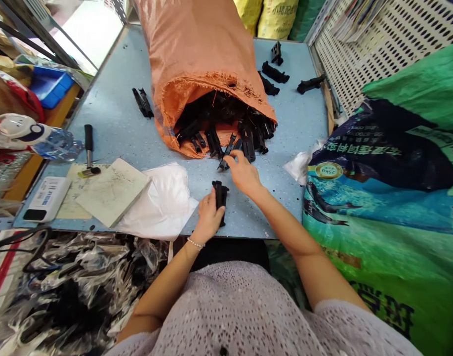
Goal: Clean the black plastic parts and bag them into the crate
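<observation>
Near the table's front edge, my left hand [208, 216] is closed on a black part [221, 200] standing lengthwise on the blue table [115, 123]. Farther forward and to the right, my right hand [244, 173] pinches another black part [228, 157] at the mouth of an orange woven sack [207, 44]. The sack lies open towards me, with several similar black parts [247, 141] spilling from it. Fingers of my right hand partly cover the part they hold.
Loose black parts lie left [143, 103] and right [275, 72] of the sack. A hammer [88, 143], a square board [114, 192], white plastic sheet [161, 200] and white device [47, 198] are at the left. Large green-blue bags [378, 198] stand at the right.
</observation>
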`<state>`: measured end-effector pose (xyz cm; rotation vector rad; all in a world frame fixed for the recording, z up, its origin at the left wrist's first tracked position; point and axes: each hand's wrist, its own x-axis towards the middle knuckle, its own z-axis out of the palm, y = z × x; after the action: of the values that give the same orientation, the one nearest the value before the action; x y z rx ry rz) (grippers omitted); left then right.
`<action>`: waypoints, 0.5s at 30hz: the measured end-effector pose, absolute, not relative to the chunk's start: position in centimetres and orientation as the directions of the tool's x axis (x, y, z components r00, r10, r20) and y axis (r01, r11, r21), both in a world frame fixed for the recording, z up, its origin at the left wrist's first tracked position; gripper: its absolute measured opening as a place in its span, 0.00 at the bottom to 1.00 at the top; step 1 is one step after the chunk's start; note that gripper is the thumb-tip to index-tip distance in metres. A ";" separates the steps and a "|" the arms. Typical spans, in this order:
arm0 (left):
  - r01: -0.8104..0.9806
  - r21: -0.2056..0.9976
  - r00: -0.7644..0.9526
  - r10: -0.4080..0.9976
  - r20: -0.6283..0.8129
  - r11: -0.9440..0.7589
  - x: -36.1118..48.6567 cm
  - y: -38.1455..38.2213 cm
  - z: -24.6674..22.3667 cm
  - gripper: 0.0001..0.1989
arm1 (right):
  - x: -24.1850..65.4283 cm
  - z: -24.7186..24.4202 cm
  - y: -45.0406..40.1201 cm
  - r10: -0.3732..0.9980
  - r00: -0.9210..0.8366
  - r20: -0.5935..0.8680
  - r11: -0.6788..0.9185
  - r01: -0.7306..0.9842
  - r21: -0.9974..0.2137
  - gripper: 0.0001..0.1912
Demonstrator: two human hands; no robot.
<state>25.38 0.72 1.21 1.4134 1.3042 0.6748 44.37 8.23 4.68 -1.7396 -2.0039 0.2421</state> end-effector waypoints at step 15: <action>-0.515 0.684 0.469 0.838 -0.279 0.516 24.8 6.3 5.9 0.37 | 41.1 5.0 -0.2 0.901 -0.247 0.357 0.433 0.435 -0.790 0.14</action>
<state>24.77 6.30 5.88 0.5637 0.6516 0.8850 41.12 -0.23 4.97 -1.1374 -1.8548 0.7060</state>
